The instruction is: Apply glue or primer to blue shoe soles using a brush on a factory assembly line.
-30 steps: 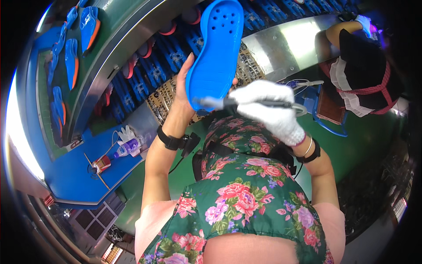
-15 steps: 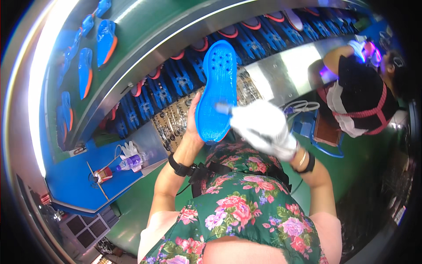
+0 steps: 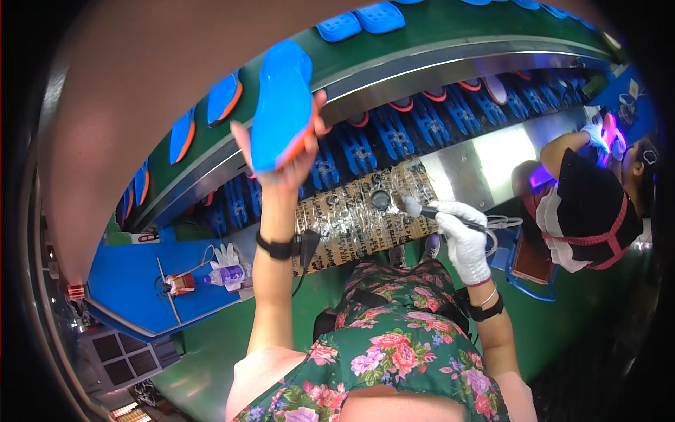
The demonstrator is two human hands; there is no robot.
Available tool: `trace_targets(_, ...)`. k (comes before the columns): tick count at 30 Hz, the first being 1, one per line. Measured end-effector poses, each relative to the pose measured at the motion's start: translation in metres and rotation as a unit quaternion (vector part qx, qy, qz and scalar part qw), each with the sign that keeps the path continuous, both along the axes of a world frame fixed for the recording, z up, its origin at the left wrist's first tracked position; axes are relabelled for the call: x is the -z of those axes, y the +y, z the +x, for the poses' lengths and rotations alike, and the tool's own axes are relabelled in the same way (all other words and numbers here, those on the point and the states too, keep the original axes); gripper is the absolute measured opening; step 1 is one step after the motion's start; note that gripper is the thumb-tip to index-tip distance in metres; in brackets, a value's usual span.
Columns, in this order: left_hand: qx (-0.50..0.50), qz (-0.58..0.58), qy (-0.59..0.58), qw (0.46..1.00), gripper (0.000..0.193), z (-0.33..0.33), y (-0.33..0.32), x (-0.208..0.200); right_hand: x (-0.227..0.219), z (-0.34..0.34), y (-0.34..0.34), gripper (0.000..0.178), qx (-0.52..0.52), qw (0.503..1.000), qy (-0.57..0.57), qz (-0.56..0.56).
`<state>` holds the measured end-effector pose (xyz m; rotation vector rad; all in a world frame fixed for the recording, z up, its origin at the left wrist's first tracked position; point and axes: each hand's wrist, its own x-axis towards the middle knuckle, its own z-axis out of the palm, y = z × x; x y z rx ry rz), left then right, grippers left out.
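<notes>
My bare left hand (image 3: 287, 177) is raised at the upper left, closed around the heel end of a blue shoe sole (image 3: 283, 105) with an orange edge. The sole is tilted, with its toe end pointing away over the green conveyor belt (image 3: 422, 34). My right hand (image 3: 465, 243), in a white glove, grips a brush (image 3: 453, 216) by its dark handle. The pale bristles hang just right of a small round dark dish (image 3: 380, 200). That dish stands on a plastic-covered cardboard sheet (image 3: 351, 228).
More blue soles (image 3: 380, 17) lie along the belt. Below it runs a row of blue racks (image 3: 394, 133) with shoe parts. A blue side table (image 3: 133, 281) at left bears a purple-labelled bottle (image 3: 223, 275) and a red can (image 3: 181, 283). At right a co-worker (image 3: 590, 211) sits.
My left hand has carried the sole up, away and leftward to the belt. The brush, which was on the sole, has come off it and is now beside the dish.
</notes>
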<state>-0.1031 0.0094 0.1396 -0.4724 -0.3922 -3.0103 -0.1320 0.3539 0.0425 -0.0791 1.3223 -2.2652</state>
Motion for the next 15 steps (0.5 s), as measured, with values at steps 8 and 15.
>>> trace_targets(8, -0.126, 0.270, -0.118, 0.947, 0.103, -0.061, -0.074, -0.020, 0.000, 0.022, -0.029, 0.019, -0.068, 0.996, 0.024, 0.061)
trace_targets(15, -0.163, 0.207, -0.090, 0.960, 0.116, -0.047, -0.007, -0.014, 0.022, 0.026, -0.020, 0.017, -0.109, 0.983, 0.091, 0.118)
